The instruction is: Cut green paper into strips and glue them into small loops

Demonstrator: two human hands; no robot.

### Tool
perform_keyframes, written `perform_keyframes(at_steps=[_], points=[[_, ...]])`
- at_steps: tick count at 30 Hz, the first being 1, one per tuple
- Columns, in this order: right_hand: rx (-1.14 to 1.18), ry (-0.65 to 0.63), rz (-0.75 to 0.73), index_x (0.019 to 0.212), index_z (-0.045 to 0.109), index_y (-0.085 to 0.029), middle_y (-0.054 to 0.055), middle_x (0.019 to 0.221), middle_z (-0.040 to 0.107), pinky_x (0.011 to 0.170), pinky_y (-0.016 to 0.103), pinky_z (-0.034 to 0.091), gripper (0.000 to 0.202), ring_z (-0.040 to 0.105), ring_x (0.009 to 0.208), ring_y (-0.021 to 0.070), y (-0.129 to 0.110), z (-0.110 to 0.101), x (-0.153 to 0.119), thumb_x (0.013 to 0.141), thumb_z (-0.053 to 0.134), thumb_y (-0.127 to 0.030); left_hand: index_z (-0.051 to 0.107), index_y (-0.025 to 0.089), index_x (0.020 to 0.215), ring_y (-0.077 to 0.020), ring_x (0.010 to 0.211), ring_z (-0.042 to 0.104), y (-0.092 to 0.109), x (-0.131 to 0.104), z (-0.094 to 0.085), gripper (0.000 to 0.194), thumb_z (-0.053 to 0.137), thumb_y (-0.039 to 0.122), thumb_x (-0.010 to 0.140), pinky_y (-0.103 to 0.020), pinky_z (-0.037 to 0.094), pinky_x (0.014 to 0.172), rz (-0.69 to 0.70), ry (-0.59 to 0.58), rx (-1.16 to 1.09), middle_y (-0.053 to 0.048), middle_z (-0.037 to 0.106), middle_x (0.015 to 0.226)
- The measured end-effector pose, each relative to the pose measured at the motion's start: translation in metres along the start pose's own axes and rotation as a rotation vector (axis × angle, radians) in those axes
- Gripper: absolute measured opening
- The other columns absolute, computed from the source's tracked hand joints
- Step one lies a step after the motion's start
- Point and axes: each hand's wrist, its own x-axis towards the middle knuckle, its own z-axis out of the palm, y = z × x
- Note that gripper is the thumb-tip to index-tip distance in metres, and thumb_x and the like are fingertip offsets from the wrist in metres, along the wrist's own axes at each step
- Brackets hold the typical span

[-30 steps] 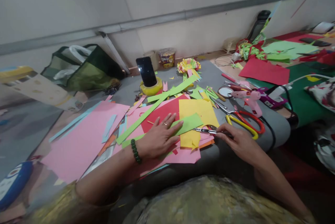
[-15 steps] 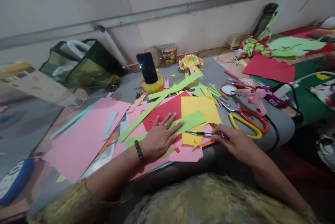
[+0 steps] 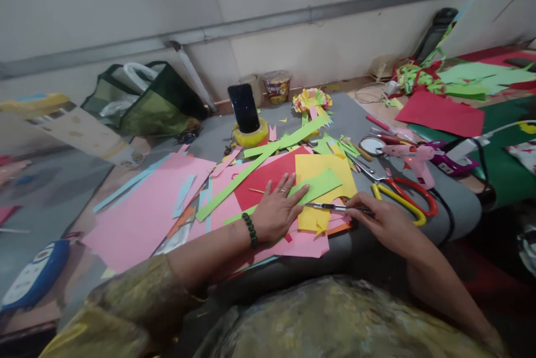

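My left hand (image 3: 277,211) lies flat with its fingers spread, pressing on a green paper strip (image 3: 324,186). Under that strip are a yellow sheet (image 3: 305,167) and a red sheet (image 3: 253,179), over pink paper (image 3: 307,246). Between the thumb and fingers of my right hand (image 3: 377,215) is a slim black and silver pen-like tool (image 3: 329,206), its tip pointing left at the strip's lower edge, close to my left fingertips. Scissors (image 3: 404,196) with red and yellow handles rest right of the yellow sheet. A long green strip (image 3: 238,182) crosses the pile.
A phone (image 3: 243,108) leans on a yellow tape roll (image 3: 252,134) behind the papers. A pink glue gun (image 3: 412,160) lies at the right, near a paper flower (image 3: 312,102). Pink sheets (image 3: 146,207), a cup (image 3: 96,137) and a bag (image 3: 163,101) are at the left.
My left hand has moved right along the green strip, which now reaches further right over the yellow sheet. The view has shifted slightly. My right hand still holds the tool.
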Motion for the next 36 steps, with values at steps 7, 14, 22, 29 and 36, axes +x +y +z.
perform_keyframes(at_steps=[7,14,22,29,36], points=[[-0.025,-0.023,0.034,0.082,0.059,-0.026,0.0,0.066,0.064,0.054,0.027,0.038,0.026,0.057,0.058,0.0179,0.003,0.002,0.007,0.086,0.046,-0.048,0.017,0.03,0.155,-0.029,0.15,0.007,-0.02,-0.018,-0.002,0.061,0.021,0.054,0.099,-0.058,0.014,0.117,0.103,0.009,0.05,-0.009,0.012,0.163],[-0.054,-0.059,-0.008,0.083,0.058,-0.026,0.0,0.063,0.063,0.052,0.027,0.037,0.023,0.055,0.054,0.0177,-0.001,-0.001,0.007,0.088,0.045,-0.044,0.016,0.029,0.155,-0.0273,0.15,0.005,-0.031,-0.037,0.007,0.056,0.015,0.046,0.102,-0.059,0.012,0.117,0.087,-0.039,0.067,-0.009,0.008,0.163],[-0.036,-0.124,-0.019,0.085,0.058,-0.025,0.002,0.071,0.067,0.057,0.028,0.042,0.027,0.061,0.062,0.0194,0.0,-0.002,0.004,0.09,0.043,-0.047,0.016,0.03,0.155,-0.0278,0.15,0.009,-0.03,-0.035,0.008,0.056,0.014,0.046,0.102,-0.058,0.014,0.116,0.087,-0.02,0.083,-0.009,0.01,0.163],[0.003,-0.191,-0.033,0.086,0.058,-0.025,0.002,0.076,0.071,0.06,0.029,0.043,0.022,0.065,0.068,0.0195,-0.012,0.001,0.009,0.09,0.045,-0.043,0.019,0.029,0.154,-0.0276,0.15,0.008,-0.026,-0.035,0.008,0.058,0.014,0.051,0.101,-0.058,0.014,0.117,0.068,0.002,0.083,-0.01,0.011,0.163],[0.005,-0.23,-0.045,0.085,0.057,-0.025,0.001,0.079,0.073,0.064,0.028,0.043,0.017,0.067,0.075,0.0194,-0.029,0.009,0.013,0.091,0.046,-0.036,0.02,0.027,0.154,-0.0331,0.149,0.001,-0.025,-0.036,0.007,0.085,0.032,0.076,0.086,-0.061,0.01,0.116,0.081,-0.022,0.045,-0.014,0.005,0.162]])
